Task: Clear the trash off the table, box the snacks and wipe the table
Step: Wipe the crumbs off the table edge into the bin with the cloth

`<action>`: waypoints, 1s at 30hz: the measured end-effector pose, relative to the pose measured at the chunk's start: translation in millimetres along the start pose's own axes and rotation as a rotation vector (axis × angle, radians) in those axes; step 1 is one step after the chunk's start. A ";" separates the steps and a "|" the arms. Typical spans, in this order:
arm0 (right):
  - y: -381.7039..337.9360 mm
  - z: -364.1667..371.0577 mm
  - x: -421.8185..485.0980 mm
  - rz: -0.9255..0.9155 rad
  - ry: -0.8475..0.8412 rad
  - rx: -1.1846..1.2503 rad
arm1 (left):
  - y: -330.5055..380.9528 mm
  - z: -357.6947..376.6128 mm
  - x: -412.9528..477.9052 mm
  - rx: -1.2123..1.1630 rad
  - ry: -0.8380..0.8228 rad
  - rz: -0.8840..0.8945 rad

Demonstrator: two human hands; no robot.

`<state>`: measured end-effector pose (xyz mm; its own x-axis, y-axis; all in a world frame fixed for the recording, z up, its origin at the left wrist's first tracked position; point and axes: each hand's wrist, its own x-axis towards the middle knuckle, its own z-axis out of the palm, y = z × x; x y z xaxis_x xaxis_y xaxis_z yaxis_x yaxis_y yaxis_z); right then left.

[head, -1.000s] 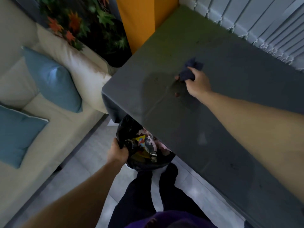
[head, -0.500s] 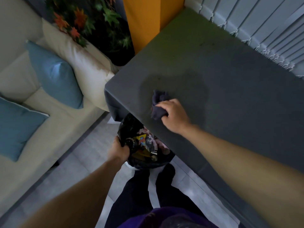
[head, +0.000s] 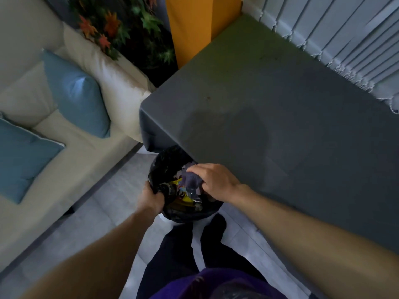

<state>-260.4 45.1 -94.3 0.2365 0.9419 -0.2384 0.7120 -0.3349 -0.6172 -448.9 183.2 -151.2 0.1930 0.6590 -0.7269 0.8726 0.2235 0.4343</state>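
Left hand [head: 151,198] grips the bag [head: 166,162] rim, keeping it open below the table [head: 280,126] edge, while right hand [head: 213,182] clutches the cloth [head: 191,180] over it, seemingly to shed crumbs.

The trash bag [head: 167,160] sits just before the near-left corner of the table [head: 280,130], a cloth [head: 191,180] over its mouth and what seem to be wrappers [head: 183,197] inside, the sofa [head: 71,160] left of the table, the plant [head: 121,29] and pillar [head: 194,24] behind it, the blinds [head: 345,33] along its right.

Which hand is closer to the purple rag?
Right. The right hand holds the rag over the black trash bag; the left hand grips the bag's rim, to the rag's left, not touching it.
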 end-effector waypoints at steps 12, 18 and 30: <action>-22.7 -5.5 1.6 0.181 0.030 -0.127 | 1.8 -7.7 -20.5 -0.014 0.010 0.015; -13.0 -1.9 3.0 0.230 0.076 0.067 | 2.4 -11.7 -24.2 -0.055 -0.004 0.006; 53.1 -28.5 15.6 0.559 0.524 -0.010 | 7.0 -11.6 -29.9 -0.184 -0.054 0.004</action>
<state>-200.1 42.7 -109.4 0.8440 0.5216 -0.1250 0.3997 -0.7670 -0.5019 -453.9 173.4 -120.3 0.2244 0.6219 -0.7502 0.7757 0.3520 0.5239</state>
